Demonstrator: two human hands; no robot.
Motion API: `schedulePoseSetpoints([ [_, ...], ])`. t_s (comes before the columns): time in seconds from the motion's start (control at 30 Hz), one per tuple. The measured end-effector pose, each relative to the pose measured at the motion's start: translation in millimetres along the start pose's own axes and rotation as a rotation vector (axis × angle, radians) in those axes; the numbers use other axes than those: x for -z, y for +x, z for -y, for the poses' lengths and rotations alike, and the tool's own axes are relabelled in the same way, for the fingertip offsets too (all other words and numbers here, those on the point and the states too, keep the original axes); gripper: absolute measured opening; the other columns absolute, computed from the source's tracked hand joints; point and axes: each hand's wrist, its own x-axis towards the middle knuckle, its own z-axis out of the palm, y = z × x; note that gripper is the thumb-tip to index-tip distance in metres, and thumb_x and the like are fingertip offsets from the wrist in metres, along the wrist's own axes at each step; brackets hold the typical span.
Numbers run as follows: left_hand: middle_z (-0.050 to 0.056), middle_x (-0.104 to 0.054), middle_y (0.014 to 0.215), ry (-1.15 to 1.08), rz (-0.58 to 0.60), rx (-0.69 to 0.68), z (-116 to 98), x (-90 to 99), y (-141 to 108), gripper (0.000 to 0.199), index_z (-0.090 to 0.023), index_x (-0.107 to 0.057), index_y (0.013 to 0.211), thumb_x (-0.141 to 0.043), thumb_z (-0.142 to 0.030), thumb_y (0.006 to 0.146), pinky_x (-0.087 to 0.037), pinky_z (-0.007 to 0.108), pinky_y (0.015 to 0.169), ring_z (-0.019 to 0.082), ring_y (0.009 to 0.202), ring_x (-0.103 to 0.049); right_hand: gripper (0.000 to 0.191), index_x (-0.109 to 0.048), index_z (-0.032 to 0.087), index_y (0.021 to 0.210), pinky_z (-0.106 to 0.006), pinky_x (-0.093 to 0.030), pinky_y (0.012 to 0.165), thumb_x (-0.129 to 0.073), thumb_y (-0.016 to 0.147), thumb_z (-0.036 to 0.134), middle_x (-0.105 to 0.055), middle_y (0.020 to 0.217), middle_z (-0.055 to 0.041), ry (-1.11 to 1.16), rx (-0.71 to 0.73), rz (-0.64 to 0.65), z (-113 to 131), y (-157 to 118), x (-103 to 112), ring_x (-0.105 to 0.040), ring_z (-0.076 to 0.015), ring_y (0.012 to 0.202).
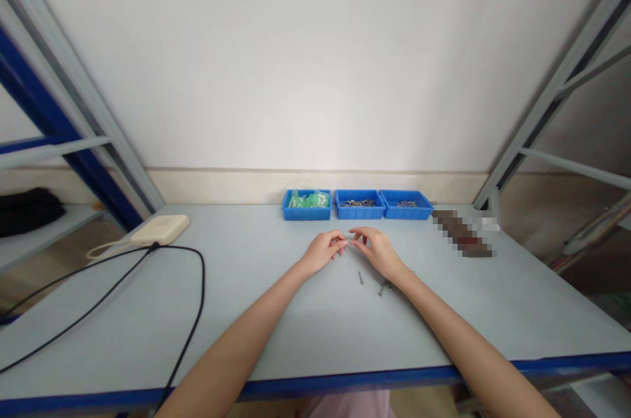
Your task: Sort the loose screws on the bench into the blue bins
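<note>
My left hand is closed in a pinch above the middle of the table. Almost touching its fingertips is my right hand, thumb and fingers curled towards the left in a pinch. Something tiny and pale seems to lie between the two sets of fingertips, too small to make out. A loose screw lies on the table just below the hands. Another screw lies beside the right wrist, with more small metal pieces partly hidden by the forearm.
Against the wall stand a blue bin of green and clear plastic bags, a middle bin of screws and a right bin with fewer screws. A white box and black cable occupy the left. A blurred patch covers something at right.
</note>
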Motion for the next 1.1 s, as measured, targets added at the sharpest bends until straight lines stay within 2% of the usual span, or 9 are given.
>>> schedulePoseSetpoints([
  [0.13,-0.003,-0.053,0.056,-0.051,-0.004,0.001,-7.4,-2.3,-2.5,0.024,-0.015,-0.055,0.073,-0.05,-0.037,0.079,-0.036,0.019,0.048,0.008,0.044,-0.044,0.026,-0.066,0.016,0.078,-0.027,-0.039,0.072,-0.046,0.087,0.029,-0.068,0.08,-0.0052,0.014,-0.041,0.096,-0.1,0.5,2.8,-0.059,-0.0161,0.074],
  [0.37,-0.004,-0.051,0.051,-0.11,0.005,-0.001,-12.2,-3.3,-4.8,0.026,-0.015,-0.055,0.075,-0.05,-0.04,0.079,-0.035,0.019,0.046,0.007,0.042,-0.043,0.018,-0.065,0.02,0.087,-0.026,-0.037,0.074,-0.051,0.084,0.031,-0.068,0.087,-0.0025,0.023,-0.053,0.028,2.6,-0.2,5.4,-0.058,-0.0146,0.075],
  [0.6,-0.003,-0.049,0.049,-0.136,-0.005,-0.01,-11.1,-5.1,-2.6,0.033,-0.016,-0.048,0.062,-0.045,-0.044,0.08,-0.036,0.02,0.044,0.008,0.041,-0.044,0.037,-0.061,0.017,0.067,-0.024,-0.036,0.067,-0.037,0.091,0.031,-0.062,0.062,-0.0003,0.015,-0.069,0.1,8.4,-1.7,5.9,-0.055,-0.0128,0.061],
  [0.8,-0.004,-0.052,0.05,-0.154,0.006,0.006,-10.1,-4.6,-2.0,0.028,-0.015,-0.053,0.077,-0.051,-0.043,0.078,-0.034,0.019,0.043,0.007,0.039,-0.043,0.018,-0.063,0.019,0.086,-0.023,-0.037,0.068,-0.049,0.085,0.029,-0.067,0.079,-0.0012,0.081,-0.071,0.043,6.6,-0.9,5.9,-0.058,-0.0129,0.069],
  [0.87,-0.004,-0.051,0.049,-0.157,0.008,0.006,-10.6,-4.2,-2.3,0.028,-0.015,-0.053,0.074,-0.051,-0.043,0.077,-0.034,0.019,0.043,0.007,0.04,-0.043,0.019,-0.063,0.018,0.083,-0.023,-0.037,0.067,-0.048,0.086,0.03,-0.067,0.077,-0.0013,0.081,-0.071,0.046,6.2,-1.0,6.1,-0.058,-0.0129,0.067],
  [1.0,-0.003,-0.048,0.047,-0.159,0.001,-0.015,-11.4,-4.3,-2.8,0.035,-0.015,-0.048,0.06,-0.046,-0.045,0.079,-0.036,0.019,0.044,0.008,0.041,-0.044,0.034,-0.061,0.017,0.067,-0.023,-0.037,0.066,-0.041,0.089,0.031,-0.063,0.062,-0.0007,0.057,-0.074,0.081,6.4,-1.8,5.4,-0.056,-0.0127,0.061],
  [1.1,-0.004,-0.05,0.048,-0.169,-0.002,-0.014,-11.0,-4.6,-2.7,0.034,-0.015,-0.049,0.064,-0.047,-0.045,0.079,-0.036,0.019,0.044,0.008,0.041,-0.044,0.027,-0.063,0.018,0.074,-0.024,-0.037,0.067,-0.043,0.088,0.03,-0.066,0.069,-0.0009,0.075,-0.064,0.059,5.6,-1.7,4.0,-0.057,-0.013,0.063],
])
